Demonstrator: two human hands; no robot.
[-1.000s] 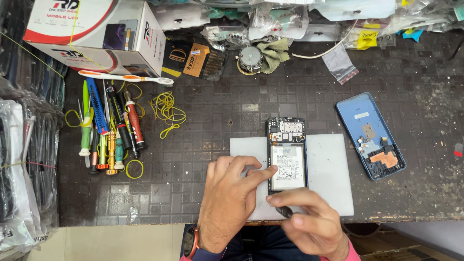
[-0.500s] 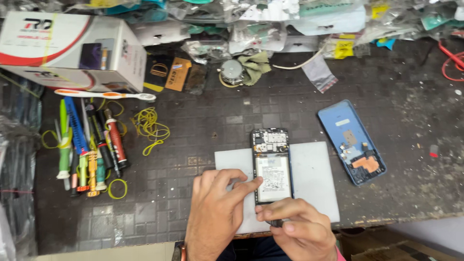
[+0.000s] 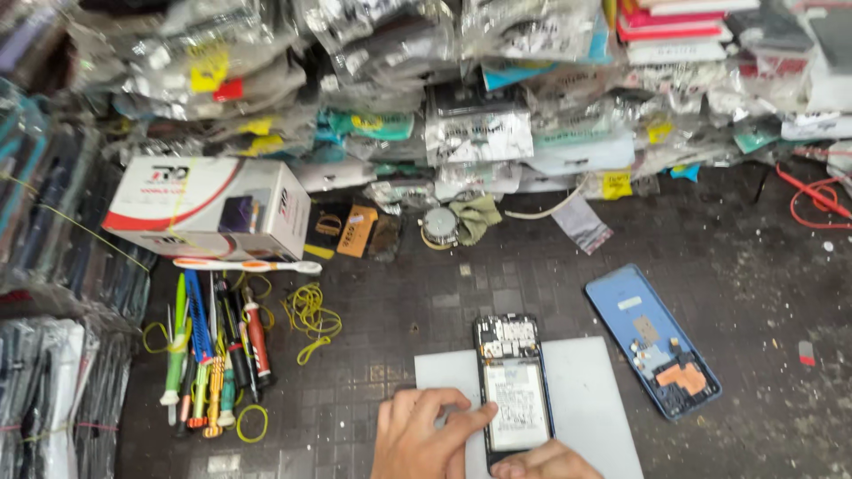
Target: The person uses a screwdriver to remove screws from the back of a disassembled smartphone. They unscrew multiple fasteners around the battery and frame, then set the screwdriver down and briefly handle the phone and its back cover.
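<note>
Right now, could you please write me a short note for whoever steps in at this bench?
Left hand: bare, fingertip resting on the left edge of the opened phone.
Right hand: at the phone's bottom end, mostly out of frame; its grip cannot be told.
Phone: lies face down on the grey mat, back off, battery and board exposed.
Blue back cover: apart, to the right on the dark work surface.
Screwdrivers: in a row at the left, untouched, below a toothbrush.
Done: cover removed. Left: internals still in place.

Blue phone back cover; yellow rubber bands; white mat; dark gridded bench
</note>
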